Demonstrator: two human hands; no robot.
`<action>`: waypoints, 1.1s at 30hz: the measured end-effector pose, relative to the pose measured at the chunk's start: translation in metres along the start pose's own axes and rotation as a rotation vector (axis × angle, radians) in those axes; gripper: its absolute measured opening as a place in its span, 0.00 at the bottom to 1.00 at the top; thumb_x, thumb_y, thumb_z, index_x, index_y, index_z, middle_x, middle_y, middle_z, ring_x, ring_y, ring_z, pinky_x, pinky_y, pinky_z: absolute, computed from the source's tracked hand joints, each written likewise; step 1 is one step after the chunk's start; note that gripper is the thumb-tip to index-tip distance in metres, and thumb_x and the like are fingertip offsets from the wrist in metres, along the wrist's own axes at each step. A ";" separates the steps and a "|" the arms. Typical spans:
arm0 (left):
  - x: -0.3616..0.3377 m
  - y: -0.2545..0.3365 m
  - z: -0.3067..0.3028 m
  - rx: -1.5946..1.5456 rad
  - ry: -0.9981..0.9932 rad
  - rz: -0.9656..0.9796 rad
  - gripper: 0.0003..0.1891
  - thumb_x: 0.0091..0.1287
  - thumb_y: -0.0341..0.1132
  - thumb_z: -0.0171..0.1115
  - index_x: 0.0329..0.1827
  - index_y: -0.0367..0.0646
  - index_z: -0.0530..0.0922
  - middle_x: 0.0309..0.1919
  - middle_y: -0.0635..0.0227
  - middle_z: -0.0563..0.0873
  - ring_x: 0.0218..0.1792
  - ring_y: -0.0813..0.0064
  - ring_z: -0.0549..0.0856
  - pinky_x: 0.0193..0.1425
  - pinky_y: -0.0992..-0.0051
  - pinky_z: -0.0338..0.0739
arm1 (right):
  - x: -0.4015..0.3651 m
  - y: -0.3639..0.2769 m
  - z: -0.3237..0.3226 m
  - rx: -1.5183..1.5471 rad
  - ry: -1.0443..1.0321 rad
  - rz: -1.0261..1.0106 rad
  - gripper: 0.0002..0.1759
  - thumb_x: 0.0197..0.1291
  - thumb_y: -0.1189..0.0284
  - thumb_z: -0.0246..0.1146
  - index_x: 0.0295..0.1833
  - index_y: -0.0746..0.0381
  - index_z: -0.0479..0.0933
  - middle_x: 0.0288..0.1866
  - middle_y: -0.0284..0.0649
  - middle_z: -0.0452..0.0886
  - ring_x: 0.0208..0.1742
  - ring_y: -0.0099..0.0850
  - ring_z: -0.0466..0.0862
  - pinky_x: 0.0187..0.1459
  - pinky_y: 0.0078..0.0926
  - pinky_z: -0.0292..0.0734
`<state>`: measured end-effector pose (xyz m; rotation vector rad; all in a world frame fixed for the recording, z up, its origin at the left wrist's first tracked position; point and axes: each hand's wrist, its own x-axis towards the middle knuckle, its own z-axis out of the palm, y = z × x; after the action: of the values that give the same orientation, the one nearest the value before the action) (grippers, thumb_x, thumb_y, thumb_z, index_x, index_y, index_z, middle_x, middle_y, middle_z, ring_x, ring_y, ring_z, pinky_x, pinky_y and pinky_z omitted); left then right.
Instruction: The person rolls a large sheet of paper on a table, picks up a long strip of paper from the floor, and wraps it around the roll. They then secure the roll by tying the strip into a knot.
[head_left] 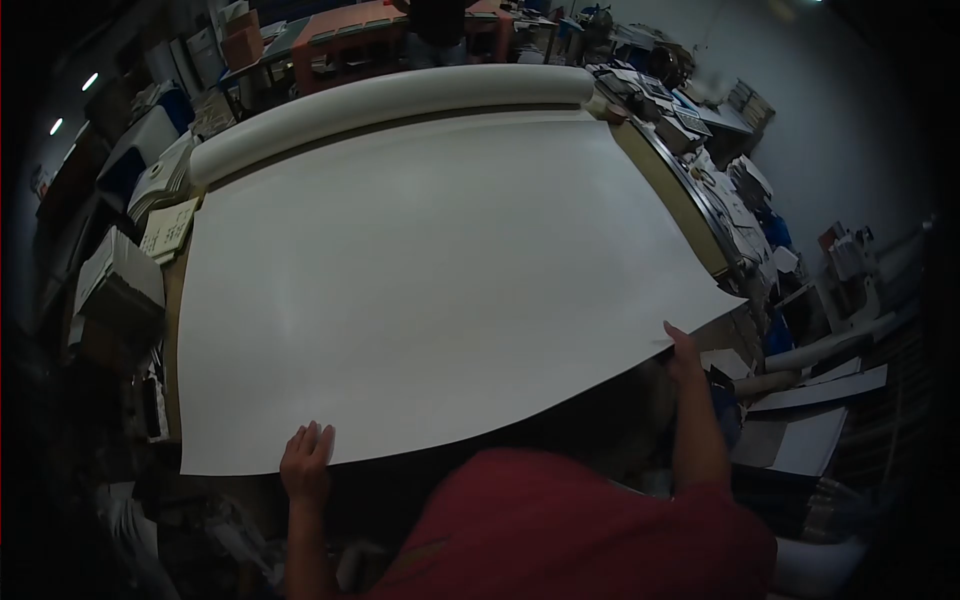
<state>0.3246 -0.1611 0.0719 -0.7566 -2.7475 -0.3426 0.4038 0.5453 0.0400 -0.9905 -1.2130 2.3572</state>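
A large white sheet is spread over the table, unrolled from a thick white roll lying across the far side. My left hand rests at the sheet's near edge, left of the middle, fingers together on top of the sheet. At the near right edge my right hand grips the sheet, thumb on top and the other fingers hidden beneath. The sheet's right near corner sticks out past the table and curls slightly.
Stacks of paper and a handwritten yellowish pad sit along the left. A cluttered side table runs along the right. Behind the roll stands a person near a reddish table. Rolls and boards lie at the lower right.
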 end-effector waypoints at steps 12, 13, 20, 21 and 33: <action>0.066 -0.033 0.023 -0.015 0.021 0.011 0.18 0.63 0.25 0.54 0.54 0.46 0.83 0.51 0.54 0.86 0.54 0.49 0.84 0.58 0.59 0.79 | 0.082 0.004 0.042 0.089 -0.031 -0.135 0.16 0.60 0.77 0.63 0.51 0.75 0.75 0.47 0.48 0.81 0.48 0.42 0.82 0.54 0.39 0.77; 0.071 -0.036 0.025 -0.010 -0.009 -0.007 0.19 0.62 0.24 0.53 0.55 0.46 0.83 0.52 0.54 0.86 0.55 0.49 0.84 0.59 0.59 0.79 | 0.090 0.005 0.045 0.123 -0.034 -0.105 0.16 0.59 0.77 0.63 0.51 0.75 0.75 0.46 0.48 0.81 0.47 0.42 0.82 0.55 0.40 0.76; 0.077 -0.049 0.030 0.025 -0.117 -0.020 0.24 0.59 0.19 0.51 0.57 0.47 0.81 0.55 0.53 0.84 0.58 0.48 0.81 0.62 0.59 0.77 | 0.090 0.005 0.065 0.062 -0.011 -0.053 0.18 0.59 0.76 0.63 0.52 0.75 0.74 0.46 0.49 0.81 0.46 0.42 0.82 0.54 0.40 0.76; 0.077 -0.048 0.029 0.025 -0.122 -0.008 0.24 0.59 0.19 0.51 0.57 0.47 0.81 0.55 0.53 0.84 0.58 0.48 0.81 0.62 0.59 0.77 | 0.092 0.006 0.065 0.025 0.002 -0.065 0.17 0.60 0.75 0.62 0.52 0.74 0.74 0.45 0.49 0.81 0.46 0.42 0.82 0.54 0.40 0.77; 0.052 -0.039 0.059 0.064 -0.234 -0.148 0.34 0.58 0.20 0.49 0.72 0.52 0.68 0.73 0.50 0.66 0.74 0.41 0.62 0.75 0.41 0.50 | 0.134 0.063 -0.017 0.004 0.030 0.037 0.16 0.57 0.72 0.66 0.49 0.68 0.77 0.45 0.45 0.81 0.48 0.41 0.81 0.53 0.44 0.77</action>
<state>0.2495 -0.1520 0.0276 -0.6129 -3.0281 -0.2052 0.3227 0.5916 -0.0762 -1.0523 -1.1880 2.3634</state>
